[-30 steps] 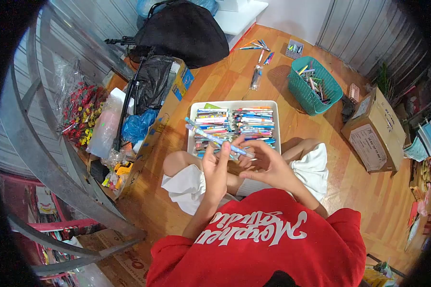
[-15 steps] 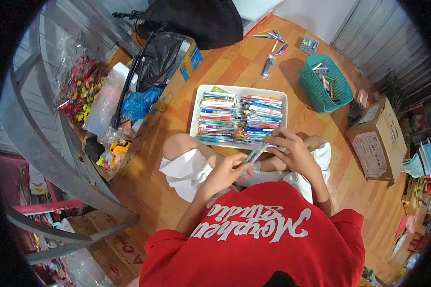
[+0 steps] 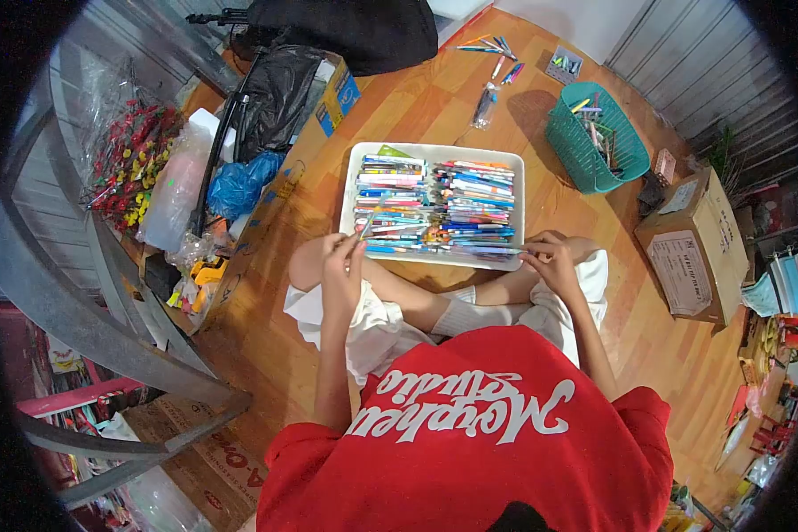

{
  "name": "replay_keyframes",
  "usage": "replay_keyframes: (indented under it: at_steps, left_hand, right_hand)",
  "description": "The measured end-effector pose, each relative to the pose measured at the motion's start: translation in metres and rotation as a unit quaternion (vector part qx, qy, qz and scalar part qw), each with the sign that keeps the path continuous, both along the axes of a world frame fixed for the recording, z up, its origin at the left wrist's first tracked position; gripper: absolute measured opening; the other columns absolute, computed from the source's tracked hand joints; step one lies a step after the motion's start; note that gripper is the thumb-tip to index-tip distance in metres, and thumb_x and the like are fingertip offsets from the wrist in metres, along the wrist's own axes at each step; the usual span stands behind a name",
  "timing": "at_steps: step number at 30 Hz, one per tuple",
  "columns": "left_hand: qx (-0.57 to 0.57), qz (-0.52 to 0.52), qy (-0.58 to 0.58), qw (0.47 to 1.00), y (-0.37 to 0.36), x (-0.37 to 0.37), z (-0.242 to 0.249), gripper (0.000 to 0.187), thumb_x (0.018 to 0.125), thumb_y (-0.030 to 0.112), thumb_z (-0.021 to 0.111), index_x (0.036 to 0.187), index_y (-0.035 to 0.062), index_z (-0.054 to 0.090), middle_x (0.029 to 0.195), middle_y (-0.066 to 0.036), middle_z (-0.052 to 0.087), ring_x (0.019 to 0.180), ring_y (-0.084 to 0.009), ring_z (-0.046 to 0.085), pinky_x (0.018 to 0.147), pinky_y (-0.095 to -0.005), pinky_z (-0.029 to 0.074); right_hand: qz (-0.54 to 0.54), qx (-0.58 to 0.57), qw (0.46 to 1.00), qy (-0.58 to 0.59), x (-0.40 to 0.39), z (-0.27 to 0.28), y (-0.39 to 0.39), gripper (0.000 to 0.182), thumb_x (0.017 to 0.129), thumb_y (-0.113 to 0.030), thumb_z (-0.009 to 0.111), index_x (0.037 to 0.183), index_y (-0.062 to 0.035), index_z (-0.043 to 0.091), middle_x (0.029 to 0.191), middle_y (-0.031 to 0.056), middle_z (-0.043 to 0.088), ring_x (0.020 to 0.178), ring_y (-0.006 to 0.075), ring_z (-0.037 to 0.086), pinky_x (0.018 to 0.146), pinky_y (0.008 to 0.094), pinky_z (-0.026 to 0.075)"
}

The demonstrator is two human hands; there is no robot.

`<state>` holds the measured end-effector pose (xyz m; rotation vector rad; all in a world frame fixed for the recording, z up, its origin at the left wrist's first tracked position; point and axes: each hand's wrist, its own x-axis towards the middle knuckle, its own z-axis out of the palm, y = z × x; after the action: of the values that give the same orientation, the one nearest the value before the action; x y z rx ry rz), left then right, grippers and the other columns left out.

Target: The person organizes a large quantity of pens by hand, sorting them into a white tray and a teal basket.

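Note:
A white tray [image 3: 347, 199] lies in front of my crossed legs, filled with two side-by-side columns of pens [image 3: 474, 199] in many colours. At its near left corner my left hand [image 3: 339, 270] pinches a slim pen [image 3: 374, 215], which points up and over the left column. My right hand [image 3: 551, 263] is by the near right corner, fingers closed on the end of another pen [image 3: 503, 251] that reaches left along the tray's near edge. A green item [image 3: 394, 152] shows at the far end of the left column.
Right of the tray stands a green basket [image 3: 563, 137] with some pens inside. Beyond are a small grey basket [image 3: 564, 64], loose pens [image 3: 503, 46] and a clear packet [image 3: 485, 106] on the wooden floor. Cardboard boxes [image 3: 683, 266] flank the right; a metal frame [image 3: 106, 328] curves at left.
My hands were together over my lap, holding pens between them. They have moved apart, left hand to the tray's left corner and right hand to its right corner, each with a pen.

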<state>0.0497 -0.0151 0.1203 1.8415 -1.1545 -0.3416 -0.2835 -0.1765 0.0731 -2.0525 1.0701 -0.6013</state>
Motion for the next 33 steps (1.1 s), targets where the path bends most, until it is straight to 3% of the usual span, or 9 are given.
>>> replay_keyframes:
  at_steps: [3, 7, 13, 17, 23, 26, 29, 31, 33]
  left_hand:
    - [0.018, -0.093, -0.199, 0.975, -0.004, 0.027, -0.003, 0.026, 0.084, 0.010, 0.060, 0.109, 0.0013, 0.065, 0.087, -0.014, 0.052, 0.082, -0.0274, 0.053, 0.070, -0.0356, 0.042]
    - [0.088, -0.246, -0.203, 0.943, -0.030, 0.060, -0.035, 0.024, 0.076, 0.007, 0.065, 0.100, 0.0048, 0.068, 0.091, -0.013, 0.055, 0.087, -0.0282, 0.056, 0.075, -0.0395, 0.045]
    - [0.179, -0.313, -0.308, 0.880, -0.074, 0.063, -0.089, 0.018, 0.068, 0.004, 0.069, 0.086, 0.0061, 0.070, 0.092, -0.015, 0.061, 0.087, -0.0300, 0.062, 0.077, -0.0405, 0.049]
    - [0.261, -0.273, -0.343, 0.860, -0.087, 0.062, -0.109, 0.013, 0.065, 0.002, 0.069, 0.078, 0.0063, 0.068, 0.087, -0.015, 0.062, 0.083, -0.0308, 0.064, 0.073, -0.0398, 0.050]
    - [0.218, -0.262, -0.365, 0.866, -0.074, 0.071, -0.116, 0.016, 0.064, 0.008, 0.074, 0.078, 0.0056, 0.067, 0.088, -0.014, 0.062, 0.081, -0.0293, 0.063, 0.074, -0.0403, 0.049]
    - [0.244, -0.252, -0.280, 0.894, -0.073, 0.074, -0.110, 0.014, 0.067, 0.005, 0.069, 0.081, 0.0083, 0.068, 0.090, -0.013, 0.063, 0.088, -0.0302, 0.061, 0.078, -0.0427, 0.046]
    - [0.215, -0.174, -0.217, 0.936, -0.070, 0.082, -0.099, 0.016, 0.072, 0.009, 0.068, 0.088, 0.0084, 0.066, 0.093, -0.012, 0.062, 0.092, -0.0298, 0.060, 0.078, -0.0441, 0.045]
    - [0.185, -0.109, -0.247, 0.945, -0.065, 0.095, -0.085, 0.017, 0.075, 0.011, 0.065, 0.092, 0.0079, 0.065, 0.094, -0.012, 0.062, 0.094, -0.0298, 0.059, 0.078, -0.0450, 0.045]
    - [0.160, -0.042, -0.264, 0.950, -0.057, 0.101, -0.082, 0.017, 0.079, 0.013, 0.062, 0.095, 0.0071, 0.064, 0.094, -0.012, 0.062, 0.094, -0.0300, 0.059, 0.079, -0.0452, 0.045]
  right_hand:
    - [-0.045, 0.003, 0.999, 0.005, -0.004, -0.040, -0.004, 0.021, 0.071, -0.012, 0.074, 0.090, -0.0017, 0.070, 0.086, 0.0136, 0.063, 0.077, 0.0268, 0.060, 0.068, 0.0324, 0.046]
    - [-0.074, 0.040, 0.996, -0.003, 0.000, -0.039, 0.000, 0.022, 0.071, -0.012, 0.075, 0.089, -0.0005, 0.070, 0.086, 0.0139, 0.061, 0.078, 0.0259, 0.060, 0.069, 0.0322, 0.046]
    - [-0.094, 0.055, 0.993, -0.041, -0.008, -0.037, 0.003, 0.023, 0.071, -0.011, 0.075, 0.091, -0.0002, 0.070, 0.085, 0.0111, 0.058, 0.074, 0.0213, 0.056, 0.065, 0.0303, 0.044]
    - [-0.087, 0.075, 0.992, -0.046, -0.014, -0.034, 0.008, 0.023, 0.072, -0.010, 0.075, 0.092, -0.0005, 0.070, 0.083, 0.0094, 0.056, 0.070, 0.0177, 0.052, 0.062, 0.0278, 0.041]
    - [-0.064, 0.070, 0.994, -0.053, -0.003, -0.041, 0.005, 0.022, 0.071, -0.010, 0.075, 0.091, -0.0019, 0.071, 0.086, 0.0107, 0.059, 0.073, 0.0192, 0.056, 0.062, 0.0281, 0.043]
    - [-0.029, 0.057, 0.997, -0.054, 0.016, -0.042, 0.004, 0.022, 0.070, -0.012, 0.076, 0.089, -0.0033, 0.071, 0.086, 0.0121, 0.061, 0.075, 0.0215, 0.059, 0.062, 0.0296, 0.045]
    - [0.008, 0.019, 0.999, -0.042, 0.052, -0.044, 0.007, 0.021, 0.069, -0.013, 0.077, 0.088, -0.0051, 0.072, 0.078, 0.0139, 0.059, 0.069, 0.0248, 0.059, 0.061, 0.0326, 0.046]
    - [0.048, -0.041, 0.997, -0.053, 0.077, -0.050, 0.011, 0.019, 0.070, -0.013, 0.076, 0.086, -0.0053, 0.072, 0.075, 0.0145, 0.058, 0.066, 0.0264, 0.058, 0.060, 0.0340, 0.045]
    - [0.052, -0.011, 0.998, -0.042, 0.106, -0.050, 0.015, 0.019, 0.069, -0.014, 0.076, 0.085, -0.0057, 0.072, 0.073, 0.0148, 0.057, 0.065, 0.0278, 0.057, 0.060, 0.0359, 0.045]
